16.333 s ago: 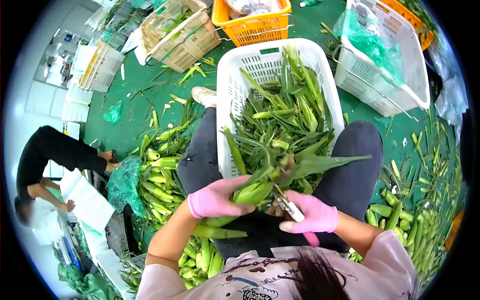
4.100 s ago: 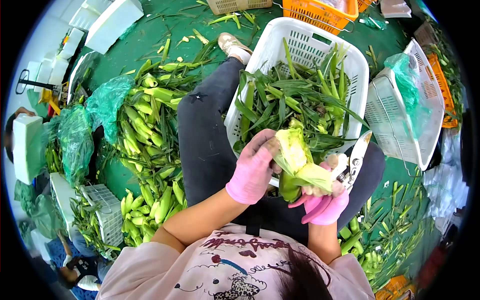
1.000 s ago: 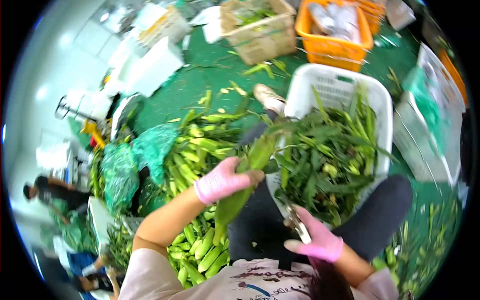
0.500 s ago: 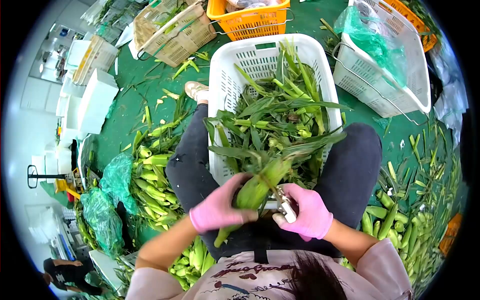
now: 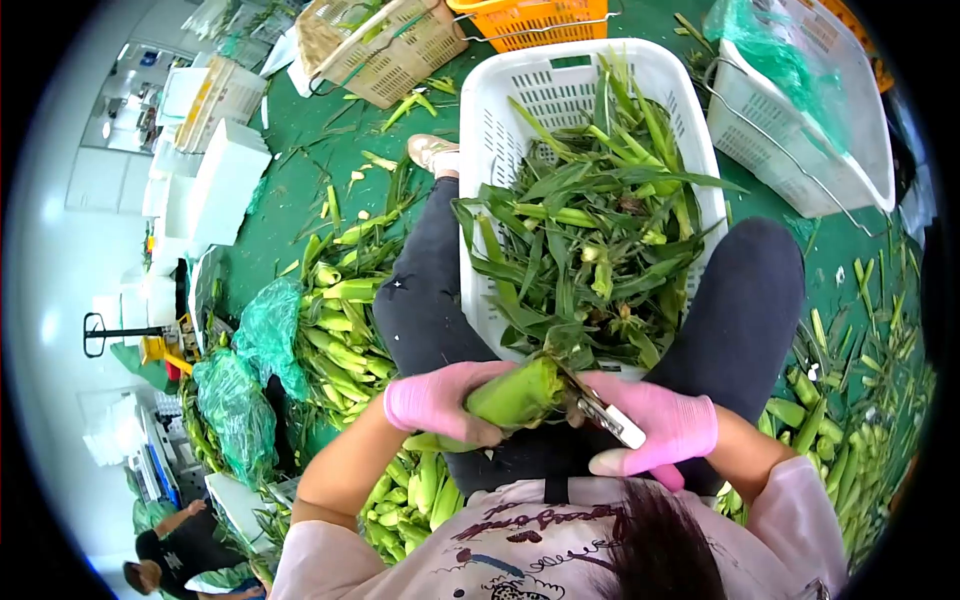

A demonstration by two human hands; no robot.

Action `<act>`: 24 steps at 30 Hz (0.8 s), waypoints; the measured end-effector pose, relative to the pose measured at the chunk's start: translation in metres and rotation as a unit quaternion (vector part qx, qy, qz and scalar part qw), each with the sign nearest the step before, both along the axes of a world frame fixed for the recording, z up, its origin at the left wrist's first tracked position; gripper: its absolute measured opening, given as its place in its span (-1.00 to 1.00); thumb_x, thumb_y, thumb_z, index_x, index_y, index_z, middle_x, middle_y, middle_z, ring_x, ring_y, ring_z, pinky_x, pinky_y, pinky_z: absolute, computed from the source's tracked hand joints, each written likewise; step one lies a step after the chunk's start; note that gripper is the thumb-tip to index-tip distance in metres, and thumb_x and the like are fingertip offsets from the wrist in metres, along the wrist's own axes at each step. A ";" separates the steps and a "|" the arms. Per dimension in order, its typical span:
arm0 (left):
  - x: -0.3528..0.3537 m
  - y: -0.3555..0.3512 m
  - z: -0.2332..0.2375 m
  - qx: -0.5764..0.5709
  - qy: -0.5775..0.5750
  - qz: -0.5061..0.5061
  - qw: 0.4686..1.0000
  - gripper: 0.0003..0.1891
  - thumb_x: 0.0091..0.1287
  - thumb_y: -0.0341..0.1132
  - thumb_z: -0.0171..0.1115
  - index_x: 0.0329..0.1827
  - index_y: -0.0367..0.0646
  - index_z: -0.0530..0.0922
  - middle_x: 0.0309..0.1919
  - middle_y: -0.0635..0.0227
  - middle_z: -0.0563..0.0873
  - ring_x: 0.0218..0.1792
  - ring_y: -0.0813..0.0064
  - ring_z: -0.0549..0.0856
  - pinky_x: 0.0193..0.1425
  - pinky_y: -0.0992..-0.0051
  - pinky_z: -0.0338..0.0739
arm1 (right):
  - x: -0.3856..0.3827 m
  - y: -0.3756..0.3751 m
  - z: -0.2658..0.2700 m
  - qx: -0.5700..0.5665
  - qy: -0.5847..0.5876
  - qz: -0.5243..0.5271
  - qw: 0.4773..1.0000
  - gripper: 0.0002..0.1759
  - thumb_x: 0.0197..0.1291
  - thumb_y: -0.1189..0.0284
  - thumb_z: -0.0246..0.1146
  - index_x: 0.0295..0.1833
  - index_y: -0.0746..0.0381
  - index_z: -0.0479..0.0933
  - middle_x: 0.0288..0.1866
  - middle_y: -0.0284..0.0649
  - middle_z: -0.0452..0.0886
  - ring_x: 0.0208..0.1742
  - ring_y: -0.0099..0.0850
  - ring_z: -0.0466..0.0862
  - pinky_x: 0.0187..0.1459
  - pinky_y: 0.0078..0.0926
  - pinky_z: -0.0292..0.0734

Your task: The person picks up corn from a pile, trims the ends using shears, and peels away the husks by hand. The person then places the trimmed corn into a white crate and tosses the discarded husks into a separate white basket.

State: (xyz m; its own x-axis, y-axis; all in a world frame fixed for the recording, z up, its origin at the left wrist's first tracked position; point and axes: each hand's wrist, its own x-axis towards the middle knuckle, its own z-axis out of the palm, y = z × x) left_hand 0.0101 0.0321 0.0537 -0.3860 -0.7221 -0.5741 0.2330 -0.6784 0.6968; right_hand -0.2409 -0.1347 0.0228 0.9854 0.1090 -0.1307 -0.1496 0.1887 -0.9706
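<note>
My left hand (image 5: 455,402), in a pink glove, is wrapped round a green ear of corn (image 5: 512,396) still in its husk. The ear lies nearly level over my lap, its blunt, trimmed-looking end pointing right. In my right hand (image 5: 665,425), also pink-gloved, is a pair of pruning shears (image 5: 612,418) with metal blades and a white handle. The blades are right at the ear's blunt end. Just beyond my hands, between my knees, stands a white plastic basket (image 5: 484,110) holding cut leaves and husk tips (image 5: 600,230).
Unshucked corn (image 5: 335,340) is heaped at left, with more corn (image 5: 840,470) at right. Green plastic bags (image 5: 235,410) lie beside the left heap. A beige crate (image 5: 400,50), an orange crate (image 5: 540,25) and a white crate (image 5: 780,130) stand ahead. A person (image 5: 185,545) is at lower left.
The ear has turned more level, and the long leaves that trailed from its end are no longer on it. The shears have swung round to its end. The whole view has shifted.
</note>
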 end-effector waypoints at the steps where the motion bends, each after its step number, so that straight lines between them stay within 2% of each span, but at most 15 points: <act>1: 0.004 -0.003 -0.008 0.017 0.053 -0.018 0.998 -0.25 0.08 -0.16 0.56 0.28 -0.36 0.46 0.01 0.21 0.67 -0.02 0.36 0.67 0.15 0.37 0.59 | 0.002 -0.003 0.009 -0.007 0.040 -0.005 0.999 -0.28 0.10 0.23 0.48 0.30 0.31 0.38 -0.10 -0.23 0.62 -0.11 -0.39 0.63 -0.02 -0.39 0.58; 2: 0.006 -0.002 -0.016 0.031 0.104 -0.032 0.994 -0.25 0.10 -0.08 0.56 0.25 -0.37 0.48 -0.02 0.20 0.68 -0.03 0.36 0.67 0.13 0.37 0.59 | 0.003 -0.006 0.014 -0.016 0.077 -0.006 0.997 -0.36 0.11 0.27 0.48 0.24 0.32 0.44 -0.19 -0.27 0.64 -0.20 -0.44 0.64 -0.09 -0.42 0.60; 3: 0.007 -0.002 -0.019 0.014 0.122 -0.037 0.992 -0.16 0.11 0.21 0.52 0.21 -0.35 0.52 -0.08 0.16 0.68 -0.06 0.30 0.70 0.07 0.36 0.62 | 0.005 -0.002 0.013 0.019 0.026 -0.061 0.998 -0.51 0.13 0.36 0.45 0.13 0.32 0.51 -0.35 -0.35 0.62 -0.36 -0.55 0.61 -0.22 -0.51 0.59; 4: 0.008 -0.001 -0.019 0.010 0.114 0.008 0.993 -0.13 0.10 0.25 0.52 0.22 -0.34 0.52 -0.08 0.16 0.68 -0.07 0.28 0.71 0.05 0.35 0.62 | 0.001 -0.003 0.024 0.068 0.112 -0.094 0.987 -0.60 0.17 0.44 0.42 0.09 0.32 0.53 -0.36 -0.38 0.62 -0.37 -0.62 0.61 -0.26 -0.59 0.56; 6: 0.012 -0.001 -0.013 0.001 0.097 0.103 0.990 -0.07 0.07 0.34 0.51 0.22 -0.32 0.51 -0.09 0.14 0.68 -0.09 0.24 0.73 0.03 0.33 0.64 | -0.004 0.006 0.024 0.181 0.155 -0.204 0.950 -0.60 0.19 0.46 0.39 0.12 0.33 0.52 -0.34 -0.33 0.63 -0.38 -0.59 0.62 -0.28 -0.58 0.58; 7: 0.012 -0.003 -0.003 -0.058 0.024 0.177 0.982 -0.09 0.11 0.39 0.44 0.22 -0.29 0.50 -0.06 0.10 0.68 -0.13 0.16 0.74 0.01 0.28 0.65 | -0.007 0.006 0.027 0.222 0.180 -0.228 0.931 -0.59 0.21 0.53 0.35 0.16 0.34 0.49 -0.33 -0.27 0.63 -0.40 -0.57 0.62 -0.28 -0.55 0.61; 8: 0.023 -0.007 -0.007 -0.136 -0.006 0.199 0.970 -0.12 0.19 0.38 0.38 0.26 -0.23 0.46 0.03 0.08 0.66 -0.05 0.13 0.73 0.07 0.16 0.66 | -0.010 0.008 0.031 0.270 0.182 -0.233 0.916 -0.48 0.17 0.54 0.36 0.25 0.33 0.42 -0.27 -0.24 0.63 -0.35 -0.55 0.63 -0.24 -0.52 0.64; 10: 0.017 -0.021 0.014 -0.196 -0.046 0.392 0.898 -0.23 0.28 0.29 0.33 0.22 -0.26 0.46 -0.01 0.12 0.69 0.02 0.21 0.72 0.13 0.26 0.64 | -0.010 0.027 0.016 0.276 0.104 -0.242 0.924 -0.35 0.11 0.50 0.41 0.33 0.28 0.37 -0.18 -0.26 0.63 -0.22 -0.53 0.64 -0.17 -0.54 0.62; 11: 0.017 -0.026 0.013 -0.215 -0.056 0.485 0.845 -0.30 0.34 0.22 0.30 0.23 -0.23 0.44 0.03 0.12 0.67 0.08 0.18 0.70 0.17 0.21 0.64 | -0.011 0.039 0.003 0.189 0.080 -0.237 0.950 -0.23 0.05 0.43 0.48 0.38 0.24 0.34 -0.07 -0.28 0.60 -0.06 -0.53 0.61 -0.05 -0.49 0.59; 13: 0.022 -0.030 0.006 -0.260 -0.028 0.608 0.750 -0.53 0.48 0.02 0.23 0.25 -0.09 0.41 0.11 0.18 0.64 0.24 0.12 0.63 0.32 0.09 0.59 | -0.011 0.049 -0.003 0.033 0.066 -0.223 0.972 -0.14 0.02 0.37 0.54 0.42 0.26 0.31 0.00 -0.25 0.56 0.00 -0.46 0.57 0.09 -0.42 0.53; 14: 0.021 -0.032 0.003 -0.256 -0.019 0.650 0.716 -0.53 0.47 0.03 0.24 0.24 -0.08 0.43 0.11 0.20 0.65 0.24 0.11 0.63 0.35 0.07 0.56 | -0.007 0.051 -0.003 -0.049 0.070 -0.211 0.974 -0.11 0.02 0.34 0.56 0.44 0.27 0.29 0.02 -0.23 0.55 0.01 -0.43 0.56 0.12 -0.40 0.52; 16: 0.009 -0.038 -0.003 -0.236 0.008 0.724 0.648 -0.54 0.45 0.04 0.26 0.23 -0.04 0.46 0.12 0.24 0.66 0.25 0.10 0.63 0.41 0.03 0.52 | 0.000 0.060 -0.015 -0.041 0.107 -0.205 0.972 -0.02 0.05 0.25 0.56 0.50 0.29 0.19 0.04 -0.15 0.55 0.04 -0.35 0.58 0.15 -0.37 0.52; 19: -0.026 -0.034 -0.015 -0.205 0.039 0.735 0.646 -0.59 0.47 0.07 0.20 0.16 -0.02 0.51 0.12 0.32 0.66 0.27 0.14 0.62 0.39 0.15 0.52 | 0.020 0.048 -0.013 -0.062 0.116 -0.234 0.963 -0.01 0.11 0.15 0.52 0.51 0.31 0.15 0.10 -0.04 0.55 0.08 -0.24 0.60 0.17 -0.32 0.53; 22: -0.058 -0.028 -0.044 -0.200 0.048 0.734 0.648 -0.60 0.48 0.12 0.18 0.12 0.04 0.54 0.14 0.36 0.66 0.32 0.19 0.58 0.43 0.18 0.46 | 0.045 0.028 -0.009 -0.193 0.053 -0.324 0.925 0.02 -0.01 0.27 0.54 0.50 0.32 0.18 0.10 0.00 0.56 0.09 -0.18 0.61 0.17 -0.30 0.54; 24: -0.060 -0.027 -0.051 -0.207 0.060 0.741 0.636 -0.61 0.48 0.11 0.19 0.11 0.03 0.55 0.15 0.36 0.65 0.32 0.18 0.58 0.42 0.17 0.46 | 0.047 0.029 -0.020 -0.197 0.055 -0.324 0.924 -0.04 -0.04 0.32 0.53 0.46 0.31 0.23 0.05 -0.04 0.58 0.02 -0.20 0.63 0.13 -0.32 0.57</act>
State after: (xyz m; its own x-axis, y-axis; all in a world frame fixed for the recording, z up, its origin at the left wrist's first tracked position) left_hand -0.0494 0.0055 0.0030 0.8715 -0.4239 -0.2466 0.4713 0.5847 0.6604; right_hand -0.1938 -0.1055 0.0032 0.8060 -0.5757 -0.1377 -0.2310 -0.0918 -0.9686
